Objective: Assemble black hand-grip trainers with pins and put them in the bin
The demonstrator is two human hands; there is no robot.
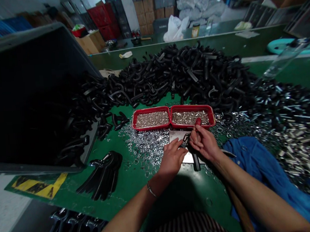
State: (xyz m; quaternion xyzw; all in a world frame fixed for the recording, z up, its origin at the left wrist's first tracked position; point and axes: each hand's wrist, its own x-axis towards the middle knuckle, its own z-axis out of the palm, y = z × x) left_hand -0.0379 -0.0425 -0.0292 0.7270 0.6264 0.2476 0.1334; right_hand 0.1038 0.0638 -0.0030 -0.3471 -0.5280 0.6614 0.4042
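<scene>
On a small metal plate (175, 135) in front of me lies a black curved handle part (196, 161), its upper end between my hands. My left hand (173, 156) reaches in from the left, thumb and forefinger closed on that upper end, where a small shiny piece shows. My right hand (206, 143) is closed, fingers curled around a tool with a red end (198, 121) pointing up. The rest of the tool is hidden by the fingers. Just beyond stand two red trays, a left tray (151, 128) and a right tray (210, 118), holding tiny metal pins.
A heap of black parts (178, 69) rises behind the trays. Loose metal rings (149, 148) surround the plate. Stacked black handles (103, 175) and a large grey bin (92, 144) are left; a blue cloth (255, 162) and metal sleeves (301, 149) lie right.
</scene>
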